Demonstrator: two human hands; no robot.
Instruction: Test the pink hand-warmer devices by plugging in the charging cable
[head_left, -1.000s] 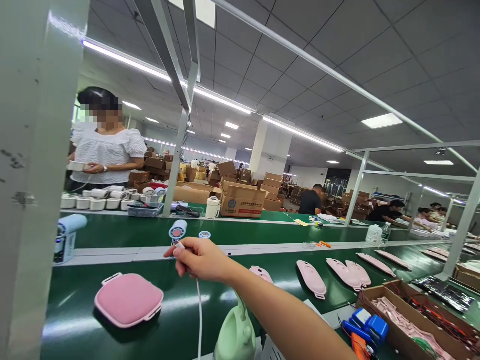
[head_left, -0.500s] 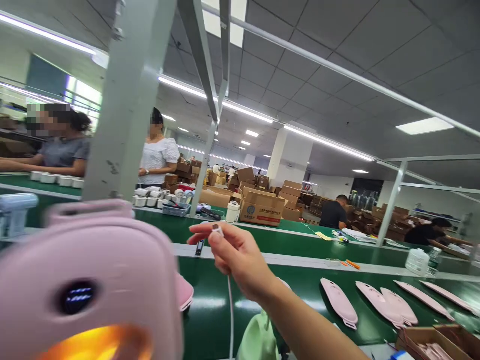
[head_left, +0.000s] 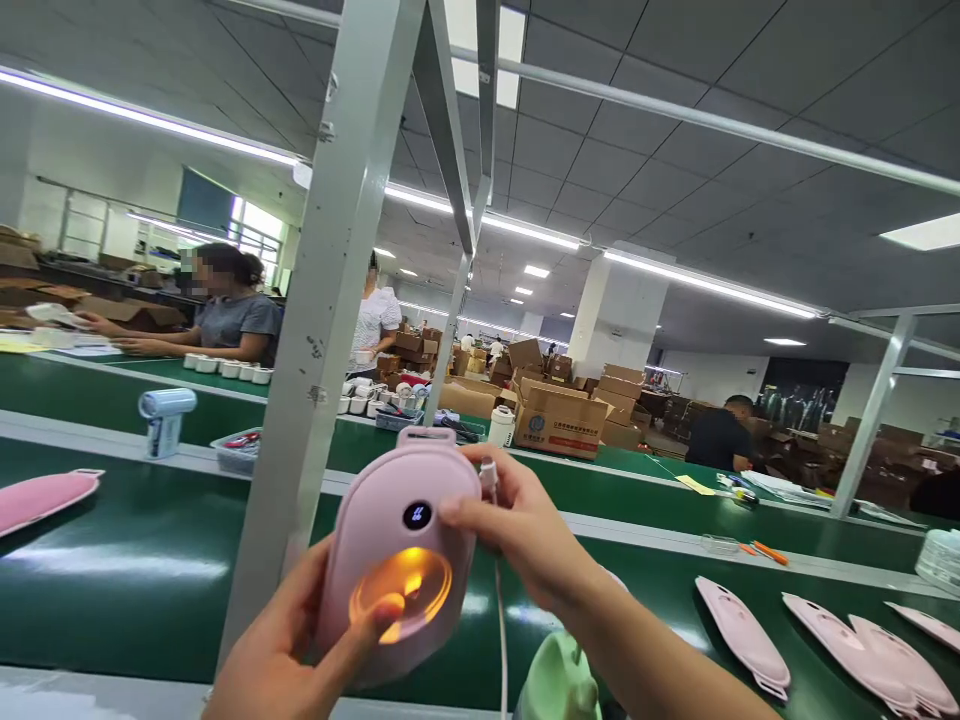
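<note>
A pink rounded device point(head_left: 442, 480) with a small lit display and a glowing orange oval window is held upright in front of me. My left hand point(head_left: 300, 630) grips its lower left side, the thumb lying over the glowing window. At the upper right edge, my right hand point(head_left: 525, 520) has its thumb on the front beside the display. A white cable point(head_left: 502, 640) hangs from that hand, its plug point(head_left: 489, 474) up between the fingers and next to the device's edge.
Pink shells point(head_left: 742, 635) lie on the green table point(head_left: 135, 570) at right, another at far left. A green object point(head_left: 559, 680) stands at bottom centre. A grey post point(head_left: 322, 300) rises left of the device. Across the table are people, a light blue device point(head_left: 165, 420) and cardboard boxes point(head_left: 559, 420).
The pink device has moved away from the camera and now shows smaller, near the centre. My left hand has come into view on it. My right hand now touches it, still with the cable.
</note>
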